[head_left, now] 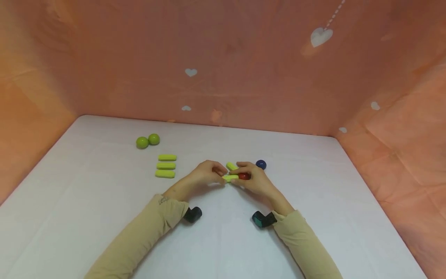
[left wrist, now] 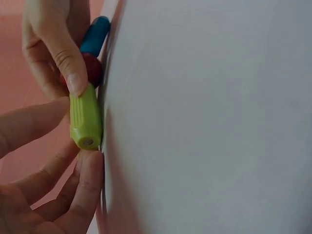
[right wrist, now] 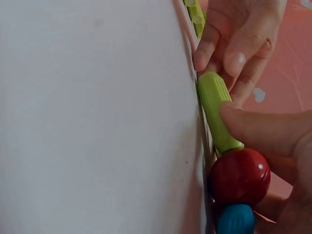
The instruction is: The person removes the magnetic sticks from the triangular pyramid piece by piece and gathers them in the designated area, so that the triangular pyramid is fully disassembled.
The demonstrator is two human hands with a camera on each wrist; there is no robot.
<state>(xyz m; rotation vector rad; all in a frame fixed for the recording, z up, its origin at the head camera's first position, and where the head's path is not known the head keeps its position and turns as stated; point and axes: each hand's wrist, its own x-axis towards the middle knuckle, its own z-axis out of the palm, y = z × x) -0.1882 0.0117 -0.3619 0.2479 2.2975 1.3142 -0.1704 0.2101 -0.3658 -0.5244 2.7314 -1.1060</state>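
My right hand [head_left: 256,179] pinches a yellow-green rod [right wrist: 217,114], its thumb laid along the ribbed side. Joined or touching at the rod's inner end is a glossy red ball [right wrist: 240,176], with a blue rod [right wrist: 236,220] beyond it. Around the free end of the yellow-green rod, my left hand [head_left: 209,172] has its fingers loosely spread, fingertips touching or very near it. A round metal-looking spot shows on that end in the left wrist view. Another yellow-green rod [head_left: 231,166] lies just behind the hands; its far end is hidden by the right hand.
A dark blue ball [head_left: 261,164] sits behind the right hand. Three yellow-green rods [head_left: 166,166] lie in parallel to the left, with two green balls [head_left: 142,142] farther back. The white table [head_left: 104,232] meets a pink-orange cloth [head_left: 244,77] at its back and sides.
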